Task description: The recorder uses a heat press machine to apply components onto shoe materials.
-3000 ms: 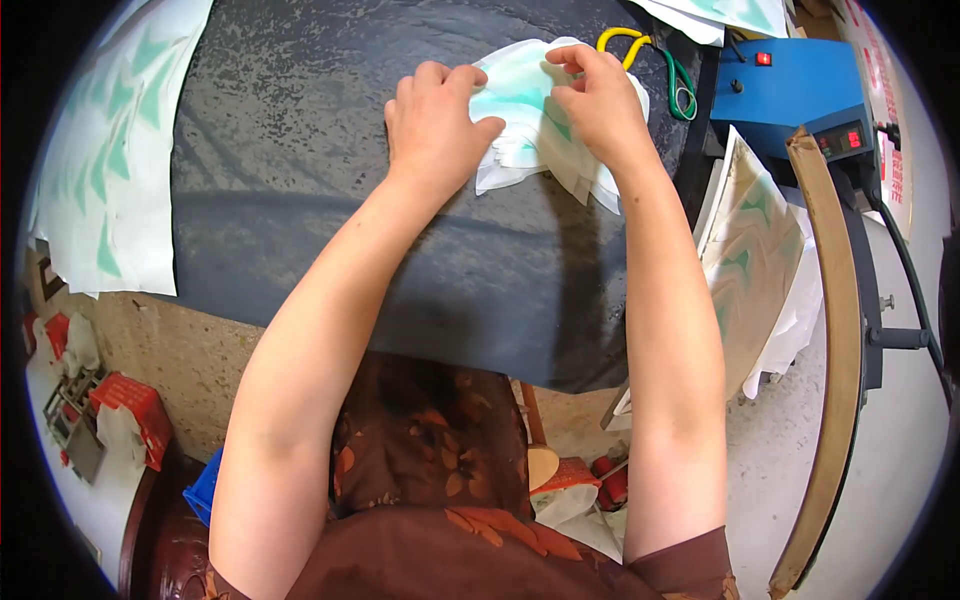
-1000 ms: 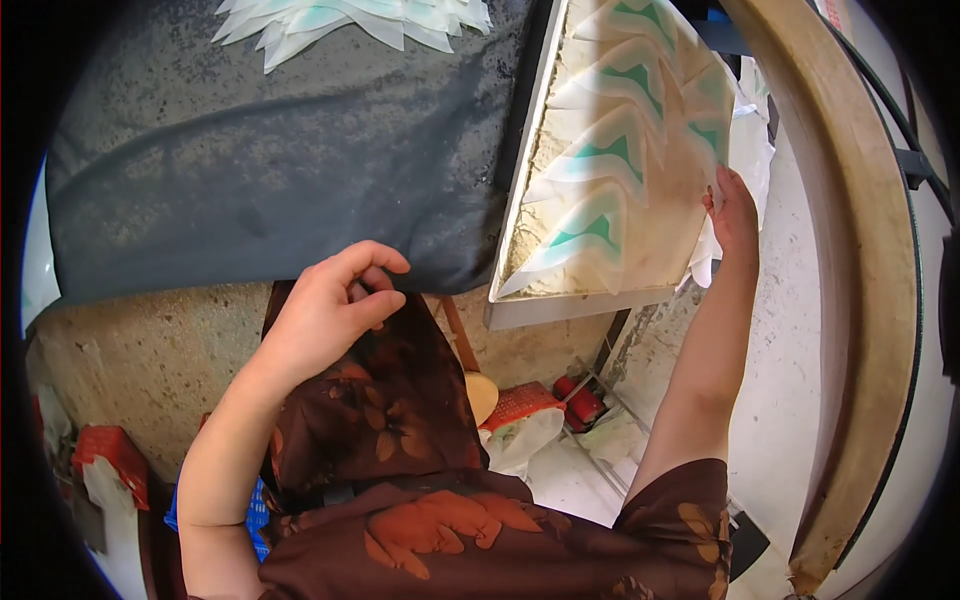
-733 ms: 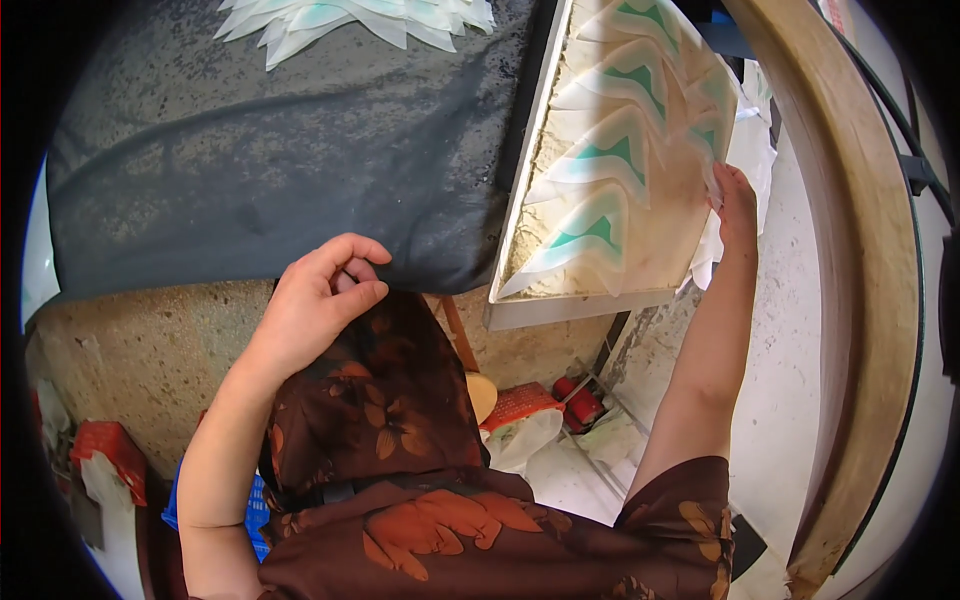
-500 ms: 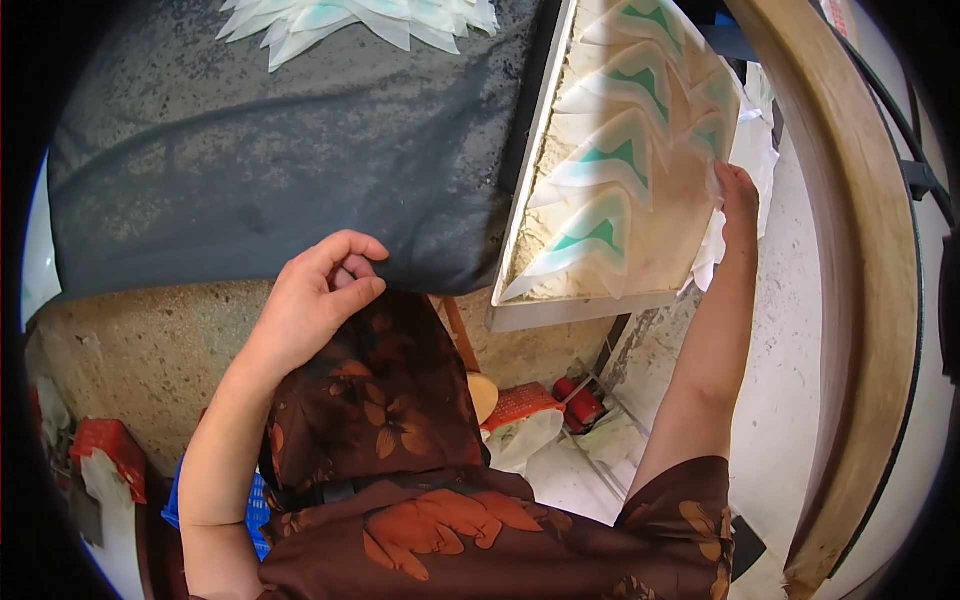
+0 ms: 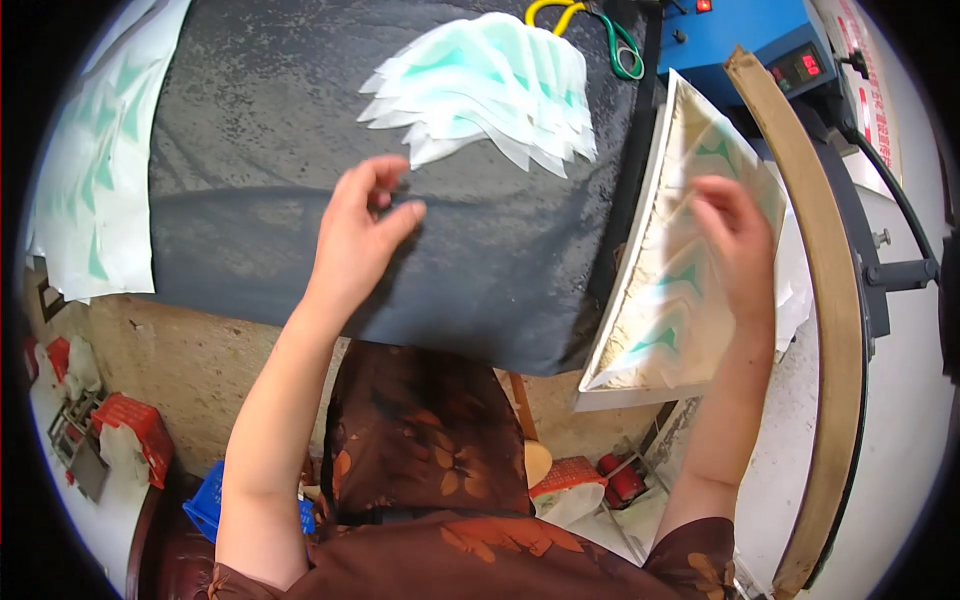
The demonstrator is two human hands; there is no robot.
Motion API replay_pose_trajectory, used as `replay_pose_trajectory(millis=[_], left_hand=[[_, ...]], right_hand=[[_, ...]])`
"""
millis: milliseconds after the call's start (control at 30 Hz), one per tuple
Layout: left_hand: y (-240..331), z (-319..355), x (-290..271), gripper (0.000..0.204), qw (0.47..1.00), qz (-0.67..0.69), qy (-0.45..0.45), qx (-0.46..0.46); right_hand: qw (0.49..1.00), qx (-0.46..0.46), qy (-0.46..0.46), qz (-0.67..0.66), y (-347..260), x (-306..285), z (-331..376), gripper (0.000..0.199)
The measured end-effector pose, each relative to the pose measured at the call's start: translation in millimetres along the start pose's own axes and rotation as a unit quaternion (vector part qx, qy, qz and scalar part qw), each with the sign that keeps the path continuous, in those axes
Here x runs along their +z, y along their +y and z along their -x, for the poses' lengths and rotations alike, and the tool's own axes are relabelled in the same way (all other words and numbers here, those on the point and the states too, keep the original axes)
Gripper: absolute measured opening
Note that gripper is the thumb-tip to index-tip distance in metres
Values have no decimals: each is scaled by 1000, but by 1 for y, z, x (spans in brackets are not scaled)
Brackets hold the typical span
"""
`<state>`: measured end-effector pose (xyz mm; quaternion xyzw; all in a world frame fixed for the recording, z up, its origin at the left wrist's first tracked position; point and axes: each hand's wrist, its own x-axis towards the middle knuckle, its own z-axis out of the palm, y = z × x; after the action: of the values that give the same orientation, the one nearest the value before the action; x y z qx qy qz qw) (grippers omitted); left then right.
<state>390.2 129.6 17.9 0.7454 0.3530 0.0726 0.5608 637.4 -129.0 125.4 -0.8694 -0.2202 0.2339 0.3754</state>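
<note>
My left hand (image 5: 362, 235) hovers over the black-covered table (image 5: 260, 240), thumb apart from the curled fingers, nothing in it. Just beyond it lies a fanned pile of thin white curved pieces (image 5: 490, 85) with green patches. To the right, my right hand (image 5: 738, 235) is over a pale board with a raised metal rim (image 5: 622, 290). Its fingers are bent and smeared by motion, so I cannot tell whether they hold anything. On the board, overlapping pieces with green marks (image 5: 655, 345) lie in a row, partly hidden by my right hand and forearm.
Scissors with yellow and green handles (image 5: 625, 55) lie behind the pile. A white sheet with green-marked pieces (image 5: 100, 170) hangs at the table's left. A blue machine (image 5: 750, 40) stands back right, and a curved wooden bar (image 5: 835, 300) arcs beside the board. Red baskets (image 5: 135, 430) sit below.
The view has shifted, bringing the whole pile, scissors and blue machine into sight. My right hand has left the board's right edge and come over its face. My left hand is now nearer the pile.
</note>
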Motion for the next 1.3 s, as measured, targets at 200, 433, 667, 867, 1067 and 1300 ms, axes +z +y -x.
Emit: replay_pose_trajectory(millis=[200,433,667,867,1067,1300], left_hand=[[-5,-59,3,30,965,-154,101,189],[-4,-69,17,34,930,-276,57,236],[-13,-68,22,36,921,-309,57,230],[-11,-71,6,34,934,-254,46,247],[23,-92,-45,40,939,-147,201,238],[55,-67,-41,29,945,254,-203,-45]], right_hand=[[992,-80,-72,-61,-37,133,-109,34],[995,-50,5,83,-47,196,-171,38],[981,5,-31,191,-64,214,-184,25],[991,-30,-54,122,-65,206,-179,19],[975,-83,-198,-53,-99,158,-138,12],[946,-38,-237,-219,-99,114,-81,26]])
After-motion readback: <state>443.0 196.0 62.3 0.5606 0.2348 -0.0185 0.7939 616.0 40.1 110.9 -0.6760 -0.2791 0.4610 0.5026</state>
